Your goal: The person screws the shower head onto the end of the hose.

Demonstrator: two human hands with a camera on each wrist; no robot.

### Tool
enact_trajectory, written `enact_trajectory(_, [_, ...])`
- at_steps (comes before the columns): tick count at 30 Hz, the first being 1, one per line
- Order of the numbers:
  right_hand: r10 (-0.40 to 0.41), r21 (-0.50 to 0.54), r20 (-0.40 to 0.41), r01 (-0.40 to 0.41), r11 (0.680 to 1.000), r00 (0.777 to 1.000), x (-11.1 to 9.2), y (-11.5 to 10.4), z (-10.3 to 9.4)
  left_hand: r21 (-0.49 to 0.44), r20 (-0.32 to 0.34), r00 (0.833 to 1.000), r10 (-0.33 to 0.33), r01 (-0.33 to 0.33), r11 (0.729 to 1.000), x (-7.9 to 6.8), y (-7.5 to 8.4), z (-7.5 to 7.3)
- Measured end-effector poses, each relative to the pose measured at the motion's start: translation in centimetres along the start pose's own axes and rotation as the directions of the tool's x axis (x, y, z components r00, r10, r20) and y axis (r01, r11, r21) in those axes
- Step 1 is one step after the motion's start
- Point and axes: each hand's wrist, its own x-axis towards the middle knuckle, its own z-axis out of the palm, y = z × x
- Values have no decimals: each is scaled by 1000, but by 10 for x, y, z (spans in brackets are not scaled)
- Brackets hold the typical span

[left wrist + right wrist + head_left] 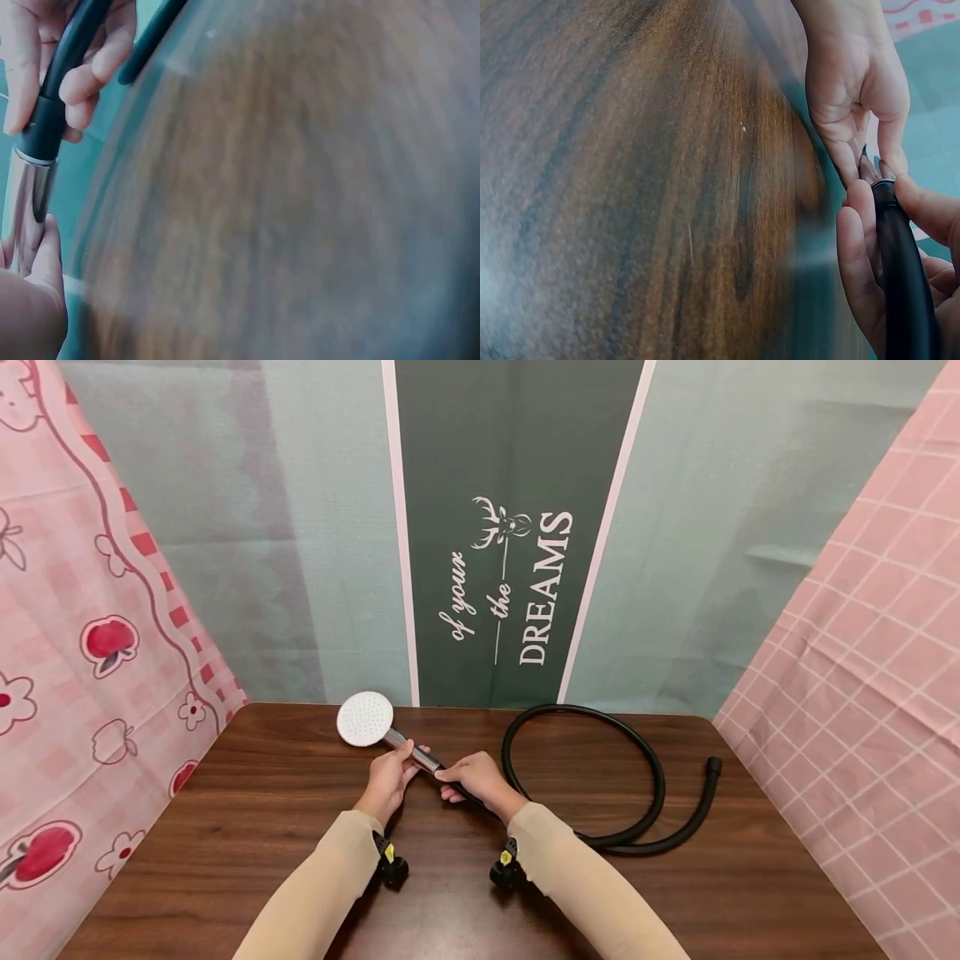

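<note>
A shower head point(365, 719) with a round white face and a silver handle is held above the table, tilted up to the left. My left hand point(387, 779) grips its silver handle point(31, 202). At the handle's lower end, my right hand point(480, 779) pinches the black collar point(43, 129) of the shower hose point(660, 777) between thumb and fingers. Collar and handle meet end to end; the right wrist view shows a thin silver ring at the joint. Whether the threads are engaged is hidden.
The hose loops across the right of the brown wooden table point(247, 827), its free end point(713, 766) near the right edge. A grey-green curtain point(345, 568) hangs behind. Pink patterned cloths point(112, 735) flank both sides.
</note>
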Motion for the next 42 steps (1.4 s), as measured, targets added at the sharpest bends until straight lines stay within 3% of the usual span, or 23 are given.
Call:
enact_trajectory(18, [37,55,-12,-36,998,999,3,5,0,-25,-32,998,-47,47,999,0,2,1])
enact_trajectory(32, [12,75,-36,-9,997,999,8,14,4,-38,-84,994,-71,68,997,-3,1,1])
enact_trajectory(37, [6,79,-35,-3,997,999,6,13,5,-13,-102,992,-74,73,997,-11,3,0])
enact_trajectory(42, [4,67,-39,-1,998,999,4,10,2,41,-64,994,-94,97,994,-26,5,-4])
